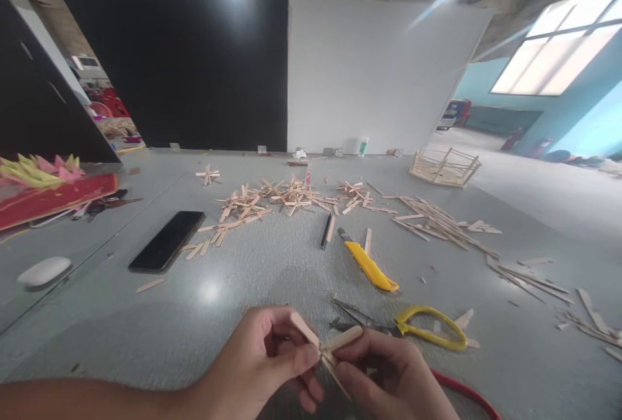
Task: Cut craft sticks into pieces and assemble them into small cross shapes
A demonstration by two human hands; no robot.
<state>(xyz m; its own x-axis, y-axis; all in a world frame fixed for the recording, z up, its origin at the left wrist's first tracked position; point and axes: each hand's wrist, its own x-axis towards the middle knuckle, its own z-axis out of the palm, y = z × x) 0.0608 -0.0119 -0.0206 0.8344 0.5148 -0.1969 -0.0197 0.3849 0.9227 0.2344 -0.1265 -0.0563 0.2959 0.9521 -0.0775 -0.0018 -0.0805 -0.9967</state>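
Near the front edge of the view, my left hand [279, 355] and my right hand [386, 368] pinch a small star of joined wooden craft stick pieces [343, 339] between them. My left thumb presses close to its centre, and my right fingers grip the arms on the right. Part of the star is hidden behind my fingers. Just beyond my right hand lie scissors [432, 329] with yellow handles, their blades parted. Farther off rests a yellow utility knife [369, 264], beside a dark pen [326, 232].
Several stick stars [291, 193] are heaped mid-table, with loose craft sticks [442, 222] to the right. A black phone [168, 242] and a white mouse [45, 271] lie left. A stick frame [444, 167] stands at the back right. A red cable [466, 391] curves beside my right hand.
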